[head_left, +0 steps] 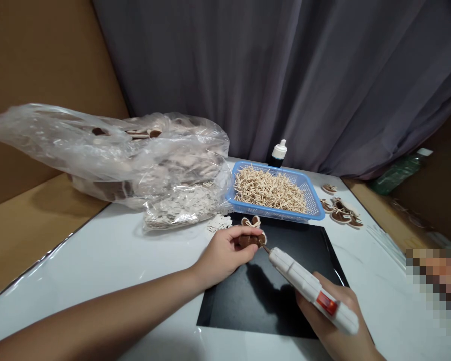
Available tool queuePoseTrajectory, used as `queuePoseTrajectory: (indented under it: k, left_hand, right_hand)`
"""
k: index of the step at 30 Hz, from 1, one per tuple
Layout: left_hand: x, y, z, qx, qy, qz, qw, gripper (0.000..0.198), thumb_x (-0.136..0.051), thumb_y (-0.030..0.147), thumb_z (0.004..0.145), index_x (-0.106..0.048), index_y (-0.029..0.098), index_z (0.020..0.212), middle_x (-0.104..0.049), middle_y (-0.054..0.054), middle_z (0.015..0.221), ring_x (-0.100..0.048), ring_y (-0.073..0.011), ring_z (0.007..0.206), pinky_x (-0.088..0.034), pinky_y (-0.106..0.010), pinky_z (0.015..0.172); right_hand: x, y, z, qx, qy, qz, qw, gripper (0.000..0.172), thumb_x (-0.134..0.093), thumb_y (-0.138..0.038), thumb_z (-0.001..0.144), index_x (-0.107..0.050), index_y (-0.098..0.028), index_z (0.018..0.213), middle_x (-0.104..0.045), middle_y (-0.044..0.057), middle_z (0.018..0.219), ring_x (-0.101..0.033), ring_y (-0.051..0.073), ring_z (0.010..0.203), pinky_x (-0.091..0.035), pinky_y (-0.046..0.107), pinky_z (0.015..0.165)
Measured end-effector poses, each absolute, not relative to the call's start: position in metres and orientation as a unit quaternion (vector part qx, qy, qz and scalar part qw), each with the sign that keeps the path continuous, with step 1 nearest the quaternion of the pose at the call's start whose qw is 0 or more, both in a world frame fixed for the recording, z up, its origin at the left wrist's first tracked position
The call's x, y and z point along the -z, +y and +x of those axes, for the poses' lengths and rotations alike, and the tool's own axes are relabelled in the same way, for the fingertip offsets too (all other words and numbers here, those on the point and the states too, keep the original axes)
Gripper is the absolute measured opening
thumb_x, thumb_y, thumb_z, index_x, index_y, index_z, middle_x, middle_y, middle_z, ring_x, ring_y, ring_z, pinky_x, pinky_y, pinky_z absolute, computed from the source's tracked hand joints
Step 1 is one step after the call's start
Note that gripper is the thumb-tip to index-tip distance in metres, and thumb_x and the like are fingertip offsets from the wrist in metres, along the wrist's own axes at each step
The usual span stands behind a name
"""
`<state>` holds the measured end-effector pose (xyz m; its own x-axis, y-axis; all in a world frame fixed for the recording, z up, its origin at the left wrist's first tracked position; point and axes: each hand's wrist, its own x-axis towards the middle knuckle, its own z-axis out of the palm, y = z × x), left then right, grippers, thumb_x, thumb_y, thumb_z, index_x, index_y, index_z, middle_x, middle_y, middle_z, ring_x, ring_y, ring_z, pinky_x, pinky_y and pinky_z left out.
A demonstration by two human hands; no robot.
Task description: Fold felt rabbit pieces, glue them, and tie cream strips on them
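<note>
My left hand (227,250) is closed in a pinch on a small brown and cream fabric piece (252,235), held just above the far edge of a black mat (285,301). My right hand (334,321) is wrapped round a white glue gun (311,288) with a red switch. The gun's nozzle tip touches the fabric piece between my left fingers.
A blue basket (315,208) of pale thin sticks stands behind the mat. A large clear plastic bag (108,150) of fabric pieces lies at the left. A small bottle (278,153) stands behind the basket. Several finished brown pieces (342,210) lie at the right on the white table (116,250).
</note>
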<state>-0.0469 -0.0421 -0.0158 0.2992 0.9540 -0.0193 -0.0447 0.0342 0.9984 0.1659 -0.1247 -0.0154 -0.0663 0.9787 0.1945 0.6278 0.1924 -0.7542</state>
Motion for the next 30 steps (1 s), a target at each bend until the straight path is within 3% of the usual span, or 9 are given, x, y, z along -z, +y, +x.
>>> queuePoseTrajectory:
  k: [30]
  left_hand:
    - [0.0118,-0.0419,-0.0463,-0.436,0.421,0.532,0.591,0.024,-0.066,0.016,0.069,-0.069,0.02,0.093,-0.072,-0.004,0.091,-0.067,-0.0157,0.085,-0.05,-0.023,0.079]
  right_hand:
    - [0.0162,-0.125,0.1693,-0.216,-0.68,-0.604,0.354,0.024,-0.051,-0.031,0.079,-0.039,-0.022,0.06,-0.034,-0.007,0.049,-0.029,0.008,0.041,-0.026,0.021,0.041]
